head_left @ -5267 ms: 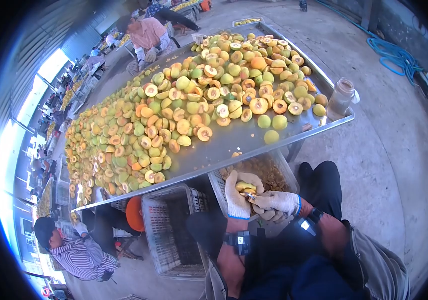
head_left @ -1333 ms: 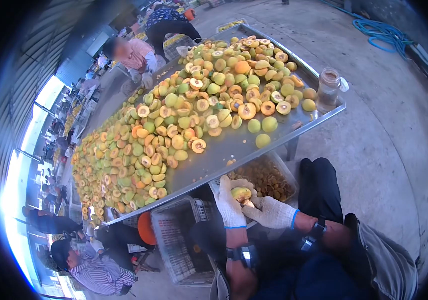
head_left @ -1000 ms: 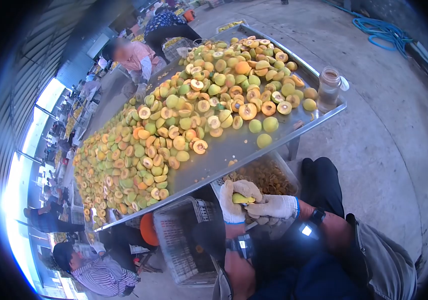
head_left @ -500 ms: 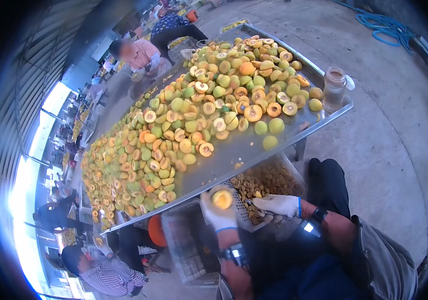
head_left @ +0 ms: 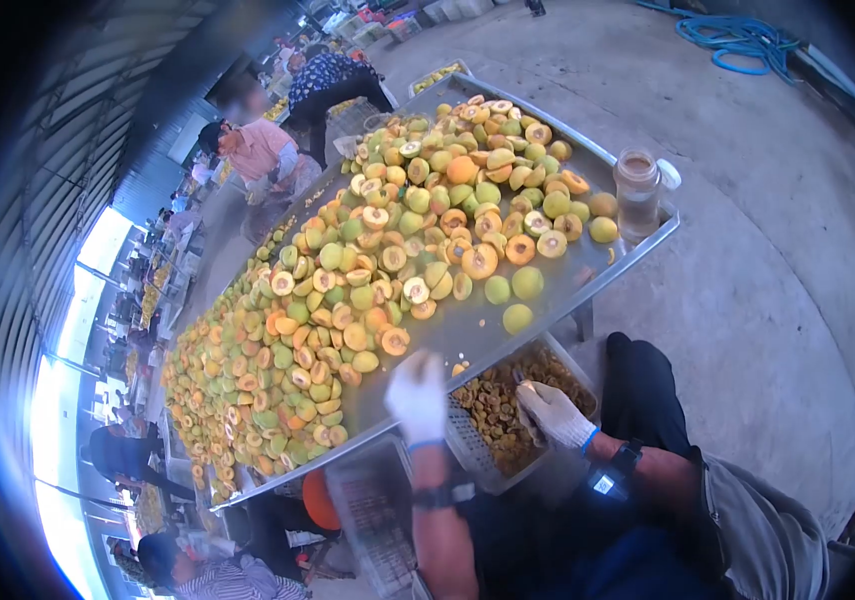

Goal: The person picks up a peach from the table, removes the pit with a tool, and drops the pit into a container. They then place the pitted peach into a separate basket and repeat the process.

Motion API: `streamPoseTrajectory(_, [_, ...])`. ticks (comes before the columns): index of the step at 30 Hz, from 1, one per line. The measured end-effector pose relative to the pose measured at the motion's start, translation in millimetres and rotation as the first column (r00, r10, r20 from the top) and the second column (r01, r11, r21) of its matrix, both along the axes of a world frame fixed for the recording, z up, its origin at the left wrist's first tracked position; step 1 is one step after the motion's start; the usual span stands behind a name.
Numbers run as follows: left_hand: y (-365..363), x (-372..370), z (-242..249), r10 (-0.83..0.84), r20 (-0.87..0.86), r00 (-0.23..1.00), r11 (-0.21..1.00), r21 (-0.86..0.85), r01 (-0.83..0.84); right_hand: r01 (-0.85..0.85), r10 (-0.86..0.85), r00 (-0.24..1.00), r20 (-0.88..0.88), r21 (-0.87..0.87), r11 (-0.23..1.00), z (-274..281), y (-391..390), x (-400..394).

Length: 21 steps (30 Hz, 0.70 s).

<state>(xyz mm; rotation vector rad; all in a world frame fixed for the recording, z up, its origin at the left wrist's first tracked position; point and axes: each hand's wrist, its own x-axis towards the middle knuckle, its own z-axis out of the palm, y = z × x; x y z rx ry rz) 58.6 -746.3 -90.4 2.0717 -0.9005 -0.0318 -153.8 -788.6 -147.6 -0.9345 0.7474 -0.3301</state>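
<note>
My left hand [head_left: 416,398], in a white glove and blurred by motion, is over the near edge of the metal table [head_left: 588,275]; its fingers are smeared and no fruit shows in it. Gloved too, my right hand [head_left: 556,412] is closed above the crate [head_left: 580,372] of small brown pits or scraps [head_left: 498,410]. A thin dark thing juts from its fingertips, too small to identify. On the table lies a large heap of halved and whole yellow-green fruits [head_left: 388,250], the nearest halves just beyond my left hand.
A clear jar [head_left: 638,195] stands at the table's right corner. Below the near edge are another crate [head_left: 373,510] and an orange round object [head_left: 320,498]. Several people are around, one in pink [head_left: 260,150] across the table. A blue hose [head_left: 738,40] lies on the floor.
My left hand has moved up toward the table, and the fruit half seen in it before no longer shows. My right hand has shifted slightly. The view has tilted a little.
</note>
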Motion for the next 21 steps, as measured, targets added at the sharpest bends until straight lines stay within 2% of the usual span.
streamPoseTrajectory(1, [-32.6,-6.9,-9.3,-0.136,-0.074,0.988,0.989,0.043,0.140,0.114,-0.119,0.992,0.046,0.097,0.989,-5.3,-2.0,-1.3])
streamPoseTrajectory(2, [-63.2,-13.2,-20.0,-0.223,0.025,0.974,0.960,0.177,0.216,0.218,-0.238,0.968,0.083,0.200,0.955,-12.7,-3.5,-1.4])
streamPoseTrajectory(3, [-88.8,-25.6,-22.6,-0.245,0.004,0.969,0.930,0.282,0.234,0.326,-0.336,0.936,0.102,0.103,0.940,-28.1,-6.3,3.7])
streamPoseTrajectory(4, [-109.6,-32.2,-31.1,-0.292,0.030,0.956,0.891,0.373,0.260,0.330,-0.339,0.934,0.110,0.093,0.940,-28.2,-9.2,1.0])
streamPoseTrajectory(5, [-125.0,-39.1,-39.5,-0.312,0.003,0.950,0.846,0.455,0.277,0.379,-0.394,0.916,0.077,0.155,0.912,-28.2,-14.0,-2.0])
streamPoseTrajectory(6, [-142.1,-40.0,-52.4,-0.337,-0.028,0.941,0.743,0.606,0.284,0.428,-0.446,0.894,0.039,0.217,0.877,-21.4,-18.3,-4.9])
streamPoseTrajectory(7, [-149.5,-37.5,-66.8,-0.328,-0.001,0.945,0.756,0.599,0.264,0.443,-0.453,0.891,-0.018,0.248,0.861,-24.9,-21.5,-7.0])
streamPoseTrajectory(9, [-157.9,-37.6,-74.1,-0.326,0.024,0.945,0.767,0.591,0.250,0.446,-0.455,0.890,-0.026,0.250,0.859,-19.5,-27.8,-10.3])
streamPoseTrajectory(12, [-137.1,-30.2,-63.4,-0.387,0.030,0.921,0.751,0.590,0.297,0.436,-0.440,0.897,-0.041,0.236,0.869,-18.9,-23.9,-12.5])
streamPoseTrajectory(13, [-123.2,-24.8,-57.1,-0.278,-0.318,0.906,0.883,0.286,0.371,0.434,-0.437,0.899,-0.030,0.197,0.879,-20.4,-24.8,-12.2])
streamPoseTrajectory(14, [-109.5,-19.7,-50.3,-0.246,-0.635,0.732,0.957,-0.037,0.289,0.432,-0.435,0.900,-0.031,0.197,0.880,-24.5,-25.3,-13.3])
streamPoseTrajectory(15, [-95.1,-13.0,-44.0,-0.323,-0.729,0.604,0.944,-0.205,0.257,0.380,-0.379,0.924,0.045,-0.029,0.924,-30.7,-25.2,-15.6])
streamPoseTrajectory(16, [-78.2,-9.7,-38.4,-0.406,-0.787,0.464,0.914,-0.360,0.189,0.318,-0.300,0.948,0.105,-0.255,0.913,-25.3,-23.0,-16.2])
streamPoseTrajectory(17, [-59.9,-12.2,-35.3,-0.463,-0.855,0.232,0.882,-0.472,0.022,0.301,-0.285,0.954,0.098,-0.251,0.920,-29.8,-19.0,-16.6])
streamPoseTrajectory(18, [-43.2,-24.7,-19.3,-0.453,-0.860,0.236,0.885,-0.466,0.001,0.203,-0.188,0.979,0.075,-0.336,0.920,-16.3,-18.3,-18.1])
streamPoseTrajectory(19, [-26.9,-43.3,0.8,-0.502,-0.845,0.184,0.850,-0.522,-0.076,0.102,-0.092,0.995,0.043,-0.416,0.904,-2.6,-17.4,-19.7])
streamPoseTrajectory(20, [-14.8,-55.0,8.1,-0.553,-0.822,0.137,0.808,-0.569,-0.154,0.083,-0.075,0.997,0.035,-0.411,0.908,9.4,-14.7,-20.5])
streamPoseTrajectory(21, [-3.7,-58.3,-2.2,-0.518,-0.816,0.256,0.817,-0.561,-0.132,0.008,-0.016,1.000,-0.013,-0.468,0.884,22.7,-12.6,-20.4])
